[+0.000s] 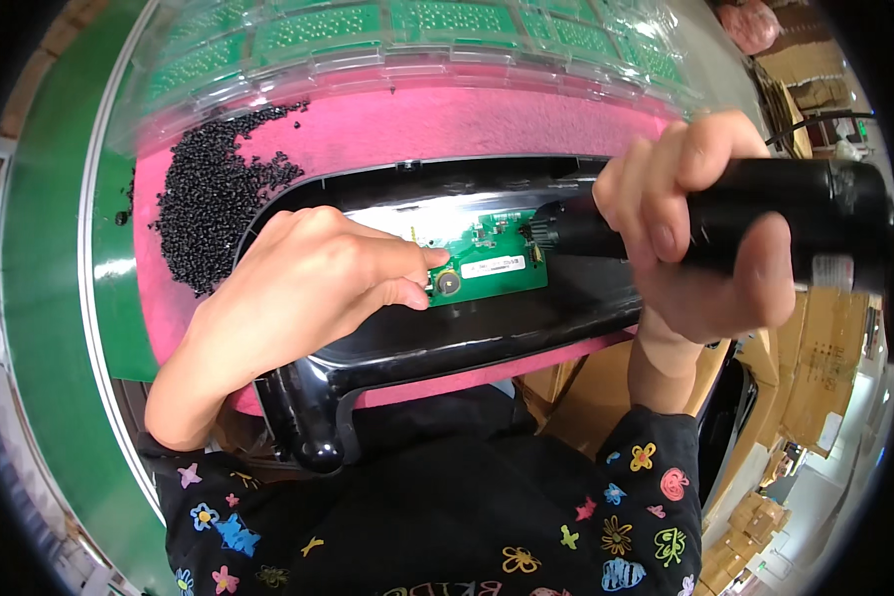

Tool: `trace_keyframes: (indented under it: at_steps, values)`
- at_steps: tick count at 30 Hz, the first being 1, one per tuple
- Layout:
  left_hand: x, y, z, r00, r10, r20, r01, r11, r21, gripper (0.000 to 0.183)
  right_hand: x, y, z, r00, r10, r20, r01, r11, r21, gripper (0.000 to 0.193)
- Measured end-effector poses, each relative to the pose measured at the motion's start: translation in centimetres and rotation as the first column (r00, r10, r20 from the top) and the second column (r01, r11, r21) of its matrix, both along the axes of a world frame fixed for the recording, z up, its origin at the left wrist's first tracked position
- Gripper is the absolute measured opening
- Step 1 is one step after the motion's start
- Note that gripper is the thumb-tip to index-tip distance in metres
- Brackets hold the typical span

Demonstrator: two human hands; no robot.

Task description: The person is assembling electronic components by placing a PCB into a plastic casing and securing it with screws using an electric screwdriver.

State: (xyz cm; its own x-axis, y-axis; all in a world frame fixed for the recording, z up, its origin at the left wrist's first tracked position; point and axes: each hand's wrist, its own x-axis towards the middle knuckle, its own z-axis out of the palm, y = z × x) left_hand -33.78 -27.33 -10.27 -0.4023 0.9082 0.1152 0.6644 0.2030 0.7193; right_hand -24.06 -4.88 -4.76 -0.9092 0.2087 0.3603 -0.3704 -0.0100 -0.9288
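Observation:
A green circuit board (507, 283) with a round component and a white label lies inside a glossy black plastic housing (437, 343). At the board's left end is my left hand (313, 263), its thumb and index finger closed on the edge; whether a small part sits between them is hidden. My right hand (685, 214) grips a thick black electric screwdriver (805, 204), held sideways. Its narrow end (556, 230) reaches the board's upper right corner, where contact with a screw cannot be made out.
A pile of small black screw-like pieces (209, 199) lies on the pink mat (447, 119), left of the housing. Clear plastic trays holding green boards (338, 35) line the far side. Cardboard boxes (805, 368) stand at the right. A green surface (45, 248) extends leftward.

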Motion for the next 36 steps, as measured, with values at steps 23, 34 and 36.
trace_keyframes:
  at_steps: [23,34,36]
  values:
    - [-0.1,-0.1,1.0,0.989,0.081,0.123,-0.118,0.934,0.337,0.011,0.3,-3.4,3.1,0.891,0.172,-0.421,-0.360,0.831,-0.424,0.033]
    - [0.0,-0.2,0.5,0.994,0.106,0.042,-0.114,0.932,0.345,0.018,0.5,-3.0,3.2,0.900,0.266,-0.346,-0.391,0.843,-0.370,0.036]
    - [-0.1,-0.2,0.5,0.993,0.117,-0.027,-0.099,0.925,0.367,0.021,0.6,-3.2,3.2,0.920,0.206,-0.335,-0.337,0.852,-0.401,0.036]
